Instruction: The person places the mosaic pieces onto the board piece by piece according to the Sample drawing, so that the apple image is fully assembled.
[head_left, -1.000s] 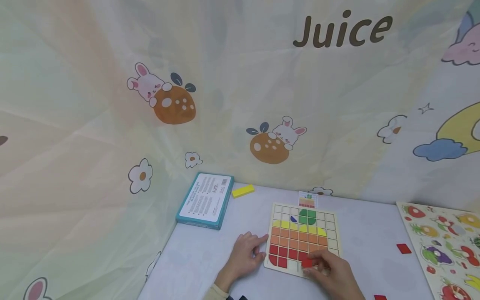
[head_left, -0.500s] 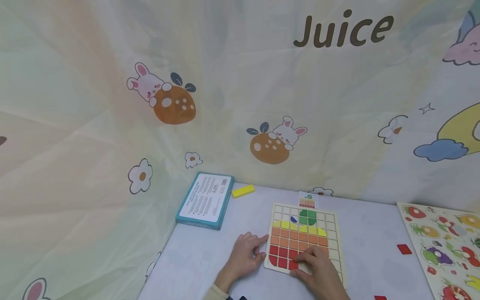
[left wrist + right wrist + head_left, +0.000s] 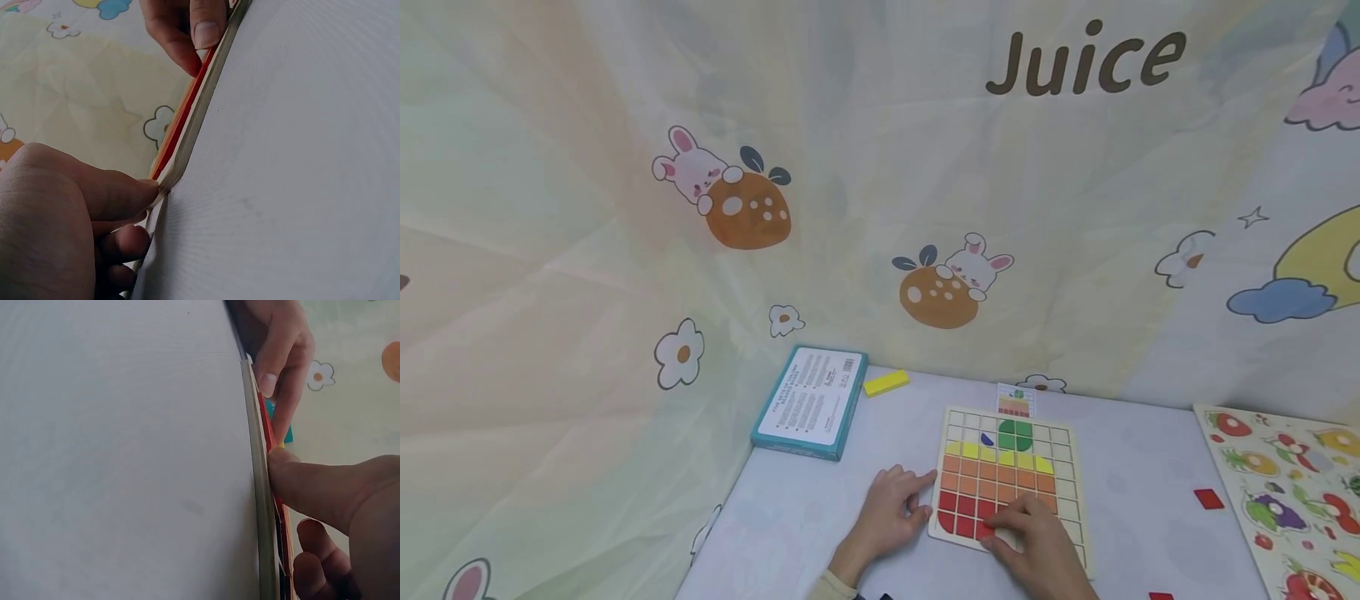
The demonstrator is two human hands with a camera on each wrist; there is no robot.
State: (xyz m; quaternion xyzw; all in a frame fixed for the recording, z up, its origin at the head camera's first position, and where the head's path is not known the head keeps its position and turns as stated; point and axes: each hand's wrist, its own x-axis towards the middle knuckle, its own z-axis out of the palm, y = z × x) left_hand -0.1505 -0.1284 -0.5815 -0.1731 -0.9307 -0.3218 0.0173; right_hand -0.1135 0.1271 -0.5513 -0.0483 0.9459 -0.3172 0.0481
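A square grid board (image 3: 1067,442) with a pale frame lies on the white table, its cells filled with green, yellow, orange and red tiles and a small blue piece. In the head view my left hand (image 3: 886,510) rests at its lower left, the straight index finger touching the left edge and the thumb at the near corner. My right hand (image 3: 1037,542) pinches a red tile (image 3: 983,530) between thumb and index finger at the third cell of the bottom row. It hides the cells further right. Both wrist views show the red tiles (image 3: 184,122) edge-on.
A teal box (image 3: 811,400) and a yellow block (image 3: 886,382) lie at the back left. Behind the board stands a small pattern card (image 3: 1015,400). Loose red tiles (image 3: 1208,498) and a fruit picture board (image 3: 1285,492) are on the right.
My right hand has moved left and down with the red tile, from above the board to the third bottom cell. In the last half second it has barely shifted. My left hand stays put.
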